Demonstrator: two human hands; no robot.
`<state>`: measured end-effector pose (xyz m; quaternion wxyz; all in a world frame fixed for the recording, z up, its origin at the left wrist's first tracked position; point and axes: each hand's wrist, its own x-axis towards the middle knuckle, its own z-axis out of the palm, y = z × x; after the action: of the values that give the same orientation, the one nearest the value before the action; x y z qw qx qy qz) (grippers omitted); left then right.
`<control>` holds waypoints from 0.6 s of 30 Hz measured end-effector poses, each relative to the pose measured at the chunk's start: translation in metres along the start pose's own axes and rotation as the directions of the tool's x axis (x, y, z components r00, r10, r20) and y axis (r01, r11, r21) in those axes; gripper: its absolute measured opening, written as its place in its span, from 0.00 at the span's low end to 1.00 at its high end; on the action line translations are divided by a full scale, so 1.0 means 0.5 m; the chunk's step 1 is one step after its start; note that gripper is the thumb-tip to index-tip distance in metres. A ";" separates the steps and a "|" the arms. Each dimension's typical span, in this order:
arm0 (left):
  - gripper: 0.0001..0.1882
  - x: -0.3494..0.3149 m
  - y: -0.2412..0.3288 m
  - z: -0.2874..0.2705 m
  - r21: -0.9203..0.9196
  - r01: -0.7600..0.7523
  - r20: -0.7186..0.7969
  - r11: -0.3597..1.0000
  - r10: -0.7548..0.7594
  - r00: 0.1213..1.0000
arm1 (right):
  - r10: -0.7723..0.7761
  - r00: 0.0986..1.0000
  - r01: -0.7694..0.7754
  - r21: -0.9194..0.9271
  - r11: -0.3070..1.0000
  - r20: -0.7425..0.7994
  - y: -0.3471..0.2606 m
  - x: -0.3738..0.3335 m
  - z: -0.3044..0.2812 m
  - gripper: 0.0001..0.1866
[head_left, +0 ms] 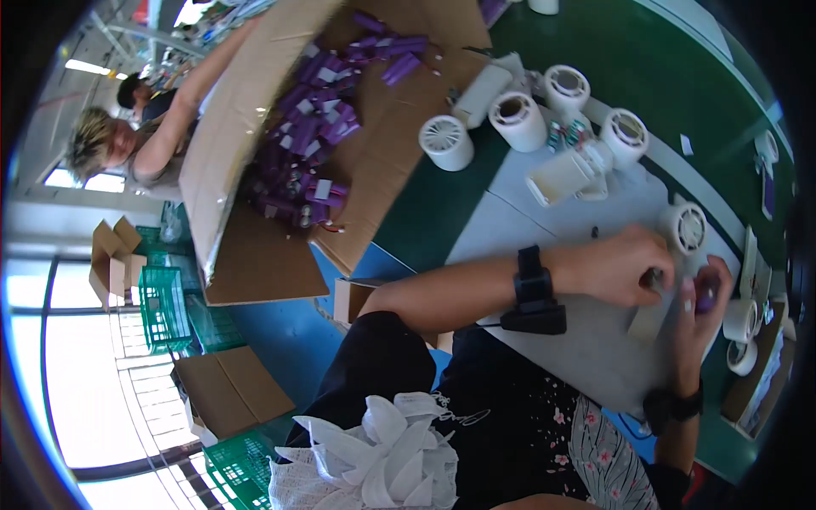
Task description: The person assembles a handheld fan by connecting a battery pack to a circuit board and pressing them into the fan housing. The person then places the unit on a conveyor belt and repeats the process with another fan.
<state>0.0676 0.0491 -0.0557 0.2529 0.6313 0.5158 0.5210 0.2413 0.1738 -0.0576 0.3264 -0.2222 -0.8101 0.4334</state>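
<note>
My left hand (627,265) has its fingers curled in a pinch above a grey work mat (586,365); what lies between the fingertips is hidden. Close by on the right, my right hand (704,310) is closed round a small purple cylindrical battery (705,296), mostly covered by the fingers. Just beyond both hands a white handheld fan housing (687,228) lies with its round vented head showing. A pale handle-like part (649,320) shows below my left hand, partly covered.
A large open carton (246,110) on the left holds many purple batteries (310,127) with white labels. Several white fan housings (518,121) stand at the far side of the mat. At right are more housings (741,357) and a small box (756,387). Another person (144,149) reaches over the carton.
</note>
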 end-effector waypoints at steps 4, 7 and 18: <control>0.13 -0.012 -0.007 -0.011 -0.037 0.141 0.004 0.989 -0.141 0.990 | -0.114 0.985 0.113 0.016 0.993 0.132 -0.007 0.022 0.016 0.13; 0.13 -0.005 -0.002 -0.022 -0.022 0.165 -0.039 0.986 -0.166 0.985 | -0.186 0.977 0.192 -0.050 0.980 0.109 -0.013 0.033 0.017 0.07; 0.09 -0.007 -0.002 -0.007 -0.212 0.309 -0.047 0.927 -0.326 0.944 | -0.249 0.961 0.260 -0.077 0.963 0.121 -0.027 0.018 0.005 0.06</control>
<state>0.0644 0.0456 -0.0567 0.3753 0.4889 0.5656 0.5479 0.2323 0.1710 -0.0443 0.3235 -0.1066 -0.8678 0.3617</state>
